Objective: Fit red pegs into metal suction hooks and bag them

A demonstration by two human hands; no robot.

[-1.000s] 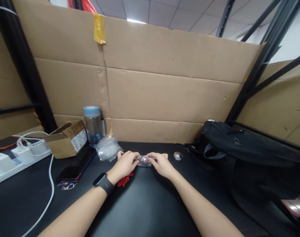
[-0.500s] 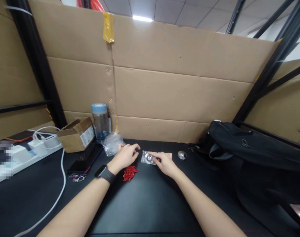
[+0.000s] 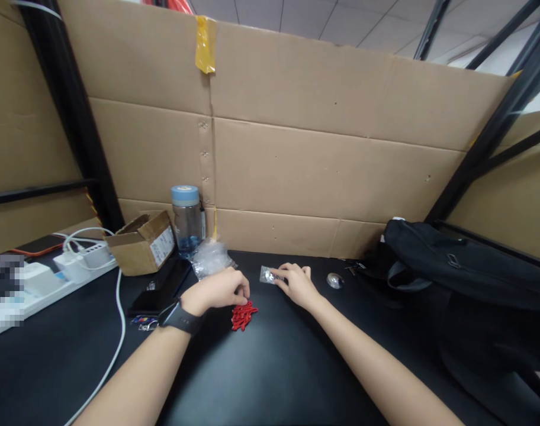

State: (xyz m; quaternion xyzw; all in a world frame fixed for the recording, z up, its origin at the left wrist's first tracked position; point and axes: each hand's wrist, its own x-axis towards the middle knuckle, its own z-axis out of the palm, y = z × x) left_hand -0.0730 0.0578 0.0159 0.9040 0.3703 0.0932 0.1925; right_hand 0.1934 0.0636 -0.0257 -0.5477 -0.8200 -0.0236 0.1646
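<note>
My left hand [image 3: 223, 289], with a dark watch on its wrist, has its fingertips closed on the upper edge of a small heap of red cord or chain [image 3: 243, 316] on the black table. To the right, my right hand [image 3: 296, 284] pinches a small clear plastic packet [image 3: 267, 275] with a round silvery item in it. A shiny round metal piece [image 3: 334, 280] lies right of my right hand. Behind my left hand sits a crumpled clear plastic bag [image 3: 211, 258].
An open cardboard box [image 3: 139, 251], a bottle with a blue lid [image 3: 186, 222], a dark flat case [image 3: 157, 293] and keys stand or lie at the left. A white power strip [image 3: 34, 296] with a cable is farther left. A black bag [image 3: 465, 266] fills the right side.
My left hand has moved down to the red heap and its fingers have closed there. The packet under my right hand is now partly lifted or turned. The view has shifted slightly.
</note>
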